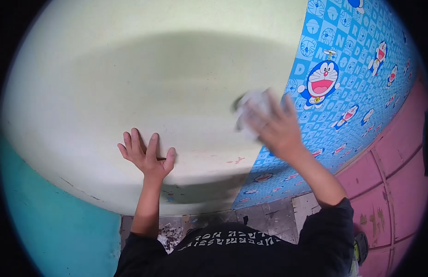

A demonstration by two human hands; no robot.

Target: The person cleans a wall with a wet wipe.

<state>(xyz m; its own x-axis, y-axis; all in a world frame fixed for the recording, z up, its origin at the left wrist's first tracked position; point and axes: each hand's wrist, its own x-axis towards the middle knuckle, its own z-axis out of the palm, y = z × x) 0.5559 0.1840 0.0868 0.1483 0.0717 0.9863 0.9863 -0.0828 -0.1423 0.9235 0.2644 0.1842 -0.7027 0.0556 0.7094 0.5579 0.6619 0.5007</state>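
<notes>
My left hand (148,154) lies against the pale cream wall (145,87) with its fingers spread and nothing in it. Blurred by motion, my right hand (279,131) presses a whitish, crumpled cloth (253,111) near the same wall. The cloth is just left of the seam where blue cartoon wallpaper (315,87) begins. Small reddish marks (236,160) show on the bare wall between and below my hands.
A teal wall (57,203) stands at the left and a pink panelled surface (384,194) at the right. Below, grey floor tiles (264,217) carry white scraps (170,236). A dark green-and-black object (360,248) sits near my right side.
</notes>
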